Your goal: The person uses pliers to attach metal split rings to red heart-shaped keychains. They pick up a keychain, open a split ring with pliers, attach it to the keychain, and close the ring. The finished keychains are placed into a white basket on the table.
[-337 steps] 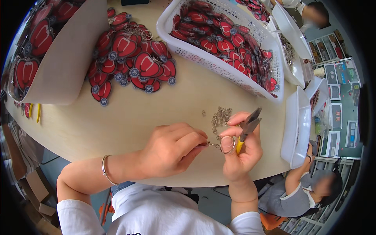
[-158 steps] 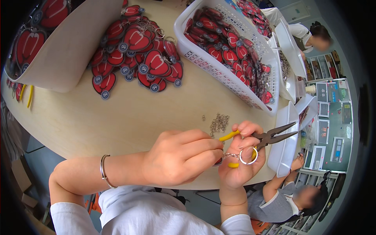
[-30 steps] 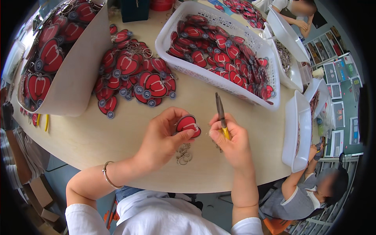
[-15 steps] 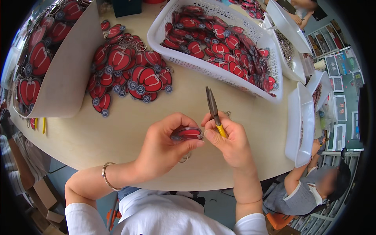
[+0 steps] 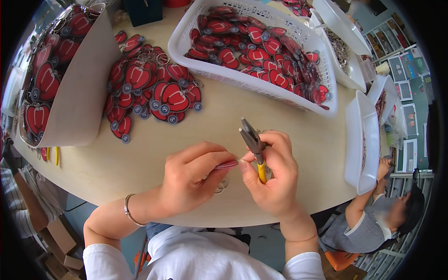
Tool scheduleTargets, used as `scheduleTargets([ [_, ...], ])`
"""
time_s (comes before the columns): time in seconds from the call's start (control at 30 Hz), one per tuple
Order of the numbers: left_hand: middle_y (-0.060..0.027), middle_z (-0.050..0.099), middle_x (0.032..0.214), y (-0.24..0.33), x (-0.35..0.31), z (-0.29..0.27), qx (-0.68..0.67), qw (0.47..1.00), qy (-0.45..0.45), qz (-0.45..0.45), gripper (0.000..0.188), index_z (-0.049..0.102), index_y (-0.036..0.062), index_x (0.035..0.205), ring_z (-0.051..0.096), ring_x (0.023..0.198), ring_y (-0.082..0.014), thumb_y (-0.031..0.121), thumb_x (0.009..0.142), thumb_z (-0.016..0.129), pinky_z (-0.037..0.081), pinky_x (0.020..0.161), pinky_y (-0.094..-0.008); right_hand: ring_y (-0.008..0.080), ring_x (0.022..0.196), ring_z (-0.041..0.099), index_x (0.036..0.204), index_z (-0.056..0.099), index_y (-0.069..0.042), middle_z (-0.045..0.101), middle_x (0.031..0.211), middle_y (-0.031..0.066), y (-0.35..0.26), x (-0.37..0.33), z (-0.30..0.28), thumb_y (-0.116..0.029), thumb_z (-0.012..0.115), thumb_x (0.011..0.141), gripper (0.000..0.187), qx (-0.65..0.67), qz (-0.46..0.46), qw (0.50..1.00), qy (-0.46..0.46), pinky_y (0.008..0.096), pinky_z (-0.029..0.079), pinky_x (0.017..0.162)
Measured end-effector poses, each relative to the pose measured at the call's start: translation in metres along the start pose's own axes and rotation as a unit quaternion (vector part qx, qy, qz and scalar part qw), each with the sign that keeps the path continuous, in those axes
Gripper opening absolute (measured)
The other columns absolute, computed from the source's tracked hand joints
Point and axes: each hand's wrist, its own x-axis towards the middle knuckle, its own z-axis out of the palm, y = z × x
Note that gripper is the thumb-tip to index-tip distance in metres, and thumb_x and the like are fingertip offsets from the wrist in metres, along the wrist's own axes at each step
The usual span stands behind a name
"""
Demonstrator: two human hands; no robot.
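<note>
My left hand [image 5: 192, 176] is closed, pinching a flat red charm [image 5: 227, 164] that is turned nearly edge-on. At the charm's right end, my right thumb and fingertip meet a tiny metal piece, too small to make out. Yellow-handled pliers [image 5: 252, 140] rest in my right hand [image 5: 276, 179], their dark jaws pointing up and slightly parted, away from the charm. Below the charm, metal rings [image 5: 221, 187] lie on the table [image 5: 140, 170]. A small heap of metal bits shows partly behind my right fingers.
Red charms are piled [image 5: 154, 88] on the table. More fill a white basket [image 5: 254, 86] and a tall pale bin [image 5: 81, 100] at left. White trays [image 5: 361, 144] line the right side, where a co-worker [image 5: 368, 219] sits. Another person's arm [image 5: 25, 196] shows at far left.
My left hand has tilted the charm from showing its red face to nearly edge-on. The pliers' jaws have parted and dropped slightly. The whole view has shifted a little.
</note>
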Motion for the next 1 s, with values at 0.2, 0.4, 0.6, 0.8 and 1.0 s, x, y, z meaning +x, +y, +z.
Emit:
scheduleTargets([
  [0.2, -0.0119, 0.066, 0.087, -0.008, 0.004, -0.013, -0.03, 0.993, 0.11, 0.008, 0.02, 0.065, -0.0026, 0.09, 0.064, 0.069, -0.0196, -0.011, 0.073, 0.07, 0.051, 0.058, -0.0289, 0.0285, 0.094, 0.052, 0.077, 0.061, 0.001, 0.057, 0.096, 0.011, 0.002, 0.002, 0.0, -0.001, 0.074, 0.071, 0.014, -0.002, 0.041, 0.998, -0.052, 0.0379, 0.044, 0.078],
  [0.4, -0.0129, 0.066, 0.088, -0.008, 0.009, -0.036, -0.068, 0.973, 0.222, -0.018, 0.014, 0.064, -0.0064, 0.089, 0.061, 0.079, -0.0183, -0.009, 0.077, 0.071, 0.049, 0.071, -0.0261, 0.0286, 0.102, 0.05, 0.078, 0.062, 0.001, 0.056, 0.102, 0.0102, 0.014, -0.004, 0.018, -0.002, 0.076, 0.067, 0.018, -0.089, -0.017, 0.977, -0.191, 0.0404, 0.041, 0.087],
  [0.6, -0.0118, 0.065, 0.088, -0.009, 0.01, -0.042, -0.09, 0.966, 0.241, -0.036, 0.012, 0.063, -0.0069, 0.089, 0.061, 0.08, -0.0166, -0.008, 0.079, 0.07, 0.049, 0.072, -0.0251, 0.0293, 0.104, 0.049, 0.081, 0.061, 0.0, 0.055, 0.103, 0.0107, 0.011, -0.002, 0.027, -0.005, 0.076, 0.067, 0.022, -0.142, -0.038, 0.968, -0.203, 0.041, 0.04, 0.088],
  [0.8, -0.0095, 0.061, 0.094, -0.015, 0.004, -0.028, -0.109, 0.981, 0.15, -0.047, 0.009, 0.061, -0.0064, 0.091, 0.06, 0.079, -0.0121, -0.008, 0.083, 0.066, 0.05, 0.07, -0.0232, 0.0305, 0.101, 0.05, 0.081, 0.061, 0.001, 0.056, 0.101, 0.0121, 0.018, 0.002, 0.019, -0.003, 0.075, 0.067, 0.02, -0.134, 0.029, 0.981, -0.14, 0.0407, 0.042, 0.086],
  [1.0, -0.0073, 0.061, 0.088, -0.019, -0.004, -0.013, -0.149, 0.975, 0.082, -0.141, 0.007, 0.062, -0.0059, 0.088, 0.057, 0.078, -0.0104, -0.007, 0.083, 0.067, 0.048, 0.07, -0.0229, 0.0311, 0.097, 0.052, 0.078, 0.063, 0.003, 0.059, 0.099, 0.0128, 0.024, 0.0, 0.018, 0.002, 0.072, 0.064, 0.018, -0.183, 0.039, 0.977, -0.1, 0.0405, 0.044, 0.084],
])
